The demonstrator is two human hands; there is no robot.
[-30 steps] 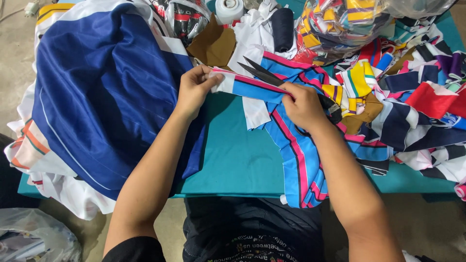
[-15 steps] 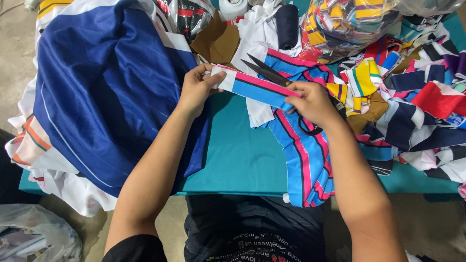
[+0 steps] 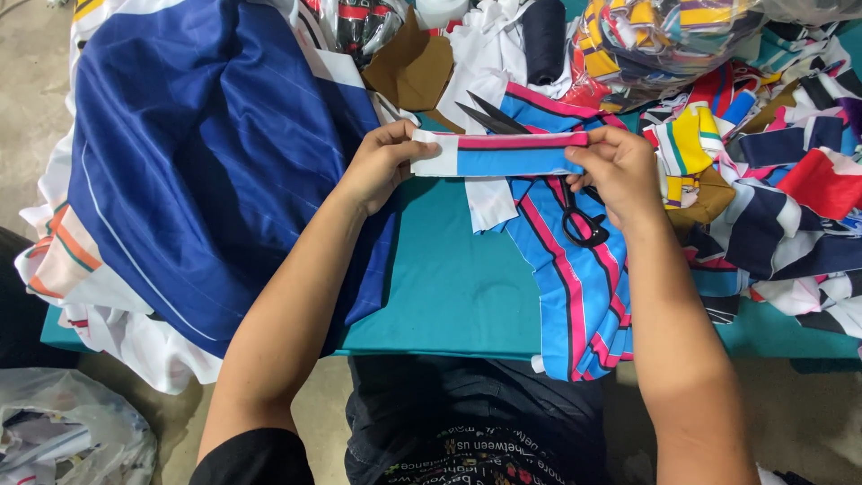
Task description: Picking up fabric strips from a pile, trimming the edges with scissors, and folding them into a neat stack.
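Note:
A narrow strip of blue fabric [image 3: 507,154] with a pink edge and a white end is stretched level between both hands above the teal table [image 3: 449,278]. My left hand [image 3: 382,162] pinches the white end. At the other end, my right hand [image 3: 615,171] grips the strip. Black scissors [image 3: 575,220] lie under the strip, blades pointing up-left, handles beside my right hand. A longer blue-and-pink striped piece [image 3: 579,287] trails off the table's front edge.
A big navy cloth [image 3: 206,171] with white trim covers the table's left side. Heaps of coloured fabric scraps [image 3: 772,171] fill the right. Brown pieces [image 3: 413,67] and a dark thread spool [image 3: 543,36] sit at the back. A plastic bag [image 3: 67,431] lies on the floor.
The strip, slanted before, is now pulled level and taut. My right hand has lifted and shifted right, uncovering the scissor handles. The view has moved closer.

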